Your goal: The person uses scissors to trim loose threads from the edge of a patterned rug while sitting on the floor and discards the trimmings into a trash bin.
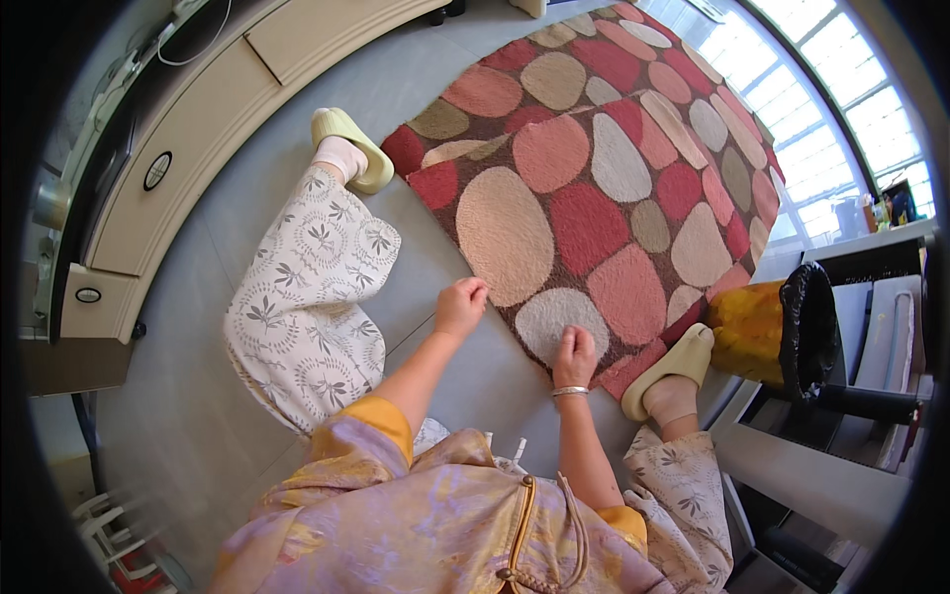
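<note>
A patterned rug (591, 226) with red, pink, beige and grey pebble shapes lies before me, one part folded over another. My left hand (461, 306) is at its left edge, fingers curled and thumb pressed against them, apparently pinching the border. Over a grey oval near the rug's closest corner is my right hand (576, 358), fingers curled in and thumb on top. Whether the right fingers hold any of the pile is hidden. A silver bracelet (571, 390) circles the right wrist.
Pale green slippers (355, 145) are on my feet, the right one (672, 371) touching the rug's side. A yellow bin (749, 327) with a black liner stands by a shelf unit (813, 460) at right. Beige drawers (182, 145) line the left, over grey floor tiles (185, 416).
</note>
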A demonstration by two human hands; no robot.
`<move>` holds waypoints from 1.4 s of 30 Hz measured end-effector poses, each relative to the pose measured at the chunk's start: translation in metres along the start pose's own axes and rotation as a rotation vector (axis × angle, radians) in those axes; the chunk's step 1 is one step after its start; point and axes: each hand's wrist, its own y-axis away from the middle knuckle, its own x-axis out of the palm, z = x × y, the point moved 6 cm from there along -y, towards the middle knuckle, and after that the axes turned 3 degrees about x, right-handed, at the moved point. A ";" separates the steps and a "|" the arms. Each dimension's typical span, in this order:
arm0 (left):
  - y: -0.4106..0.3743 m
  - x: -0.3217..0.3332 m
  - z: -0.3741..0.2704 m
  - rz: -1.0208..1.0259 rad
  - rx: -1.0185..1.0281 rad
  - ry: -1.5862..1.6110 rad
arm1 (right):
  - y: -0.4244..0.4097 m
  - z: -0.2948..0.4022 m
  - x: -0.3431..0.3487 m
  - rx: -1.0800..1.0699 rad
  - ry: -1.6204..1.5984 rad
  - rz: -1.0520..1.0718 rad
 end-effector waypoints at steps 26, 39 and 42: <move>0.014 0.020 -0.028 0.153 0.314 -0.459 | 0.017 0.056 0.030 -0.316 0.080 0.244; 0.009 0.014 -0.032 0.184 0.245 -0.366 | 0.009 0.071 0.058 -0.568 0.319 0.278; 0.010 0.013 -0.035 0.180 0.241 -0.393 | 0.008 0.071 0.059 -0.595 0.309 0.274</move>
